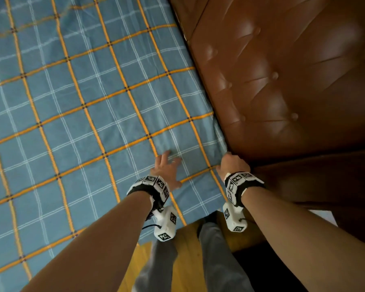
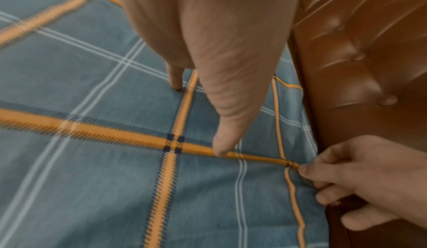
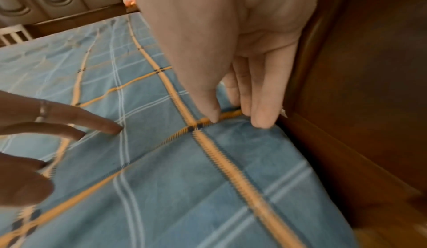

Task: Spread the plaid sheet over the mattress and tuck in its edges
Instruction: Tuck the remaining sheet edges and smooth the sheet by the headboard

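While the plaid sheet lies flat across the bed with wide free cloth to your left, your left hand presses it with straight, spread fingers near the right edge; your right hand pinches that edge against the brown headboard.

Plaid sheet: matt woven cloth. Headboard: glossy tufted brown leather. Floor: polished wood.

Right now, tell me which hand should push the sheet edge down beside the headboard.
The right hand. It already pinches the plaid sheet at the edge against the brown headboard, at the corner. The left hand lies spread flat on top, farther in, better suited to holding the cloth smooth.
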The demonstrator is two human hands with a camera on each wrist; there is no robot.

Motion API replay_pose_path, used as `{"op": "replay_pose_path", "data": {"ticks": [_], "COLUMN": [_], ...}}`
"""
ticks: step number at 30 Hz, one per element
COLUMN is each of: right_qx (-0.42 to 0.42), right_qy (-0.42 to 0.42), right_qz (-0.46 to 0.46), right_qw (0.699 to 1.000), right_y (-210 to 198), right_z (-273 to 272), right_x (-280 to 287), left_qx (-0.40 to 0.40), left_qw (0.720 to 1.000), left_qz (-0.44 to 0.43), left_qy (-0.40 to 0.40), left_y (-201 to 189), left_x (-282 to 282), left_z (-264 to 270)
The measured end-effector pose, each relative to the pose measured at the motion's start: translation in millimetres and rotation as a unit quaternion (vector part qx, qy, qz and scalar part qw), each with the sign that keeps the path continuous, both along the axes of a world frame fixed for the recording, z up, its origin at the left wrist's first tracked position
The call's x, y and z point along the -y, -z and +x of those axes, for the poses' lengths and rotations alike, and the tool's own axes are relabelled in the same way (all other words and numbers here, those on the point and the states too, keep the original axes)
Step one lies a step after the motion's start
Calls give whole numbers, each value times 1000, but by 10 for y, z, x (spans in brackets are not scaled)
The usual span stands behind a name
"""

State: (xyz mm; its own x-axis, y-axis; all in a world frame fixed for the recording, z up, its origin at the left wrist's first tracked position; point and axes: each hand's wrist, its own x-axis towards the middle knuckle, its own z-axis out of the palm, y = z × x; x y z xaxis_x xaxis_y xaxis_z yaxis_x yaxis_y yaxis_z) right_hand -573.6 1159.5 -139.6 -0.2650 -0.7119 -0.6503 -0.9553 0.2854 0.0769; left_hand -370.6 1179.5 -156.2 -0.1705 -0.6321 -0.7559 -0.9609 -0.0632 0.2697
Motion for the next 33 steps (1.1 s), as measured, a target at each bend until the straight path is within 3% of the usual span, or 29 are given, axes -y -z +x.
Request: {"op": "replay_pose_path", "data": {"ticks": [5, 8, 12, 17, 19, 22, 25, 29, 33], "right_qx": [8, 13, 194, 267, 263, 303, 272, 246, 232], "right_qy": [91, 209, 397, 465, 427, 414, 389, 403, 336], "right_qz": [-13, 12, -44, -171, -187, -173, -177, -192, -134], "right_qw": [996, 978, 896, 827, 845, 841, 862, 860, 903], "right_y": [-38, 117, 472, 647, 686, 783, 880, 958, 1045], "right_z": [-151, -297, -436, -461, -486, -533, -656, -864, -934], "right_x": [-562, -980, -1320, -1512, -1579, -1608, -1673, -1722, -1696], "left_qx": [-20, -22, 11, 20, 30, 42, 44, 40, 33], "left_qw": [997, 990, 980, 969, 965, 961, 955, 947, 946], "left_qz": [-19, -12, -38, -73, -92, -78, -89, -107, -133], "left_qy": [72, 138, 193, 235, 245, 262, 281, 301, 293], "left_y": [-36, 0, 159, 302, 339, 335, 300, 316, 331], "left_x": [-50, -171, -363, -554, -574, -538, -547, -630, -673], "left_z": [-212, -383, -611, -892, -1024, -1187, -1298, -1408, -1402]}}
